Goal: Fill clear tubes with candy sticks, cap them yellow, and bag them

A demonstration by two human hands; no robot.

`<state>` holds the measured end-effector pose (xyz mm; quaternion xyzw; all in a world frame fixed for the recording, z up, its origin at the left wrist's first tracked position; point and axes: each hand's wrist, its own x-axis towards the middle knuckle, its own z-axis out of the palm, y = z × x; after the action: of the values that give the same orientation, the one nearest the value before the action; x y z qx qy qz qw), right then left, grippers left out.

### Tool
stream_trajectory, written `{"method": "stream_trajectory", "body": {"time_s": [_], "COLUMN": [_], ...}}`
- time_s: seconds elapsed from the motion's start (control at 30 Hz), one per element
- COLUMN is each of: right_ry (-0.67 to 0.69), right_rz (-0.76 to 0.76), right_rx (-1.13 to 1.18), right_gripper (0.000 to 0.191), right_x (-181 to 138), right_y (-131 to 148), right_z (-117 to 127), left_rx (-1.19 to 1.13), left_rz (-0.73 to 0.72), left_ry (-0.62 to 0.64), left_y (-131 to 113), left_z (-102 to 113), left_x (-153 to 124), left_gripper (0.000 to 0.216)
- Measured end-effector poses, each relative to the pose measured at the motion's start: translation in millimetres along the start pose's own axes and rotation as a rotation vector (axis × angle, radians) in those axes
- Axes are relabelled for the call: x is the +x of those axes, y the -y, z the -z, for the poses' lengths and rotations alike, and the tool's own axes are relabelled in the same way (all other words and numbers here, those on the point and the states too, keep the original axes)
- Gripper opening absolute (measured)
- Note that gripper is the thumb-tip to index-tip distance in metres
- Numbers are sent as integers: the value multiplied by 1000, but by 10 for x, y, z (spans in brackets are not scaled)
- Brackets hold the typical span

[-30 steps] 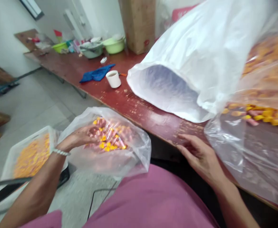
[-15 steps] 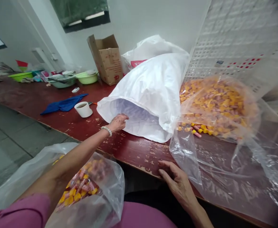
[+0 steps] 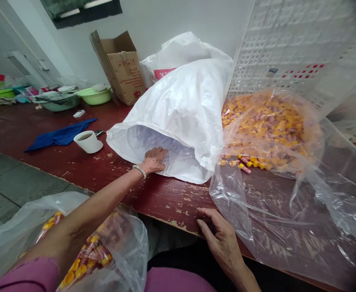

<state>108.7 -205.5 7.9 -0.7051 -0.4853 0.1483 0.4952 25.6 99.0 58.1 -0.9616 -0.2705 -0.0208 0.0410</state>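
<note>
My left hand (image 3: 154,160) reaches across the red table (image 3: 83,174) and its curled fingers are closed on the lower rim of a big white sack (image 3: 184,109) that lies on its side with its mouth open toward me. My right hand (image 3: 218,234) rests flat at the table's near edge, fingers stretched out, beside the loose edge of a large clear plastic bag (image 3: 287,194). That bag holds a heap of yellow and pink wrapped candies (image 3: 269,125). A smaller clear bag of the same candies (image 3: 86,255) sits on my lap under my left arm.
A white cup (image 3: 88,142) and a blue cloth (image 3: 60,137) lie left of the sack. Behind stand a cardboard box (image 3: 121,67), green bowls (image 3: 95,95) and a second white bag (image 3: 178,52). A white plastic crate (image 3: 290,44) leans at the back right.
My left hand left the candy bag on my lap, reached to the white sack's mouth and took hold of its lower rim. My view turned toward the table. The right hand stayed at the edge.
</note>
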Motion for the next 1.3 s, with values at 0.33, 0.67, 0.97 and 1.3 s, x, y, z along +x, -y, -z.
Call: {"method": "stream_trajectory", "body": {"time_s": [0.33, 0.67, 0.97, 1.3], "right_ry": [-19, -33, -14, -13], "right_rz": [27, 33, 32, -234], "right_rx": [-15, -28, -43, 303], "right_gripper": [20, 20, 19, 52], "right_x": [-6, -2, -4, 128], "right_y": [19, 21, 29, 206], "right_z": [-19, -35, -50, -187], "left_rx": [-88, -166, -157, -1131], "left_rz": [4, -68, -114, 102], "left_ry": [95, 100, 28, -66], "left_y": [111, 148, 141, -344], "left_z": [4, 69, -45, 216], "left_x": [2, -257, -331, -637], "left_gripper": [52, 45, 39, 17]}}
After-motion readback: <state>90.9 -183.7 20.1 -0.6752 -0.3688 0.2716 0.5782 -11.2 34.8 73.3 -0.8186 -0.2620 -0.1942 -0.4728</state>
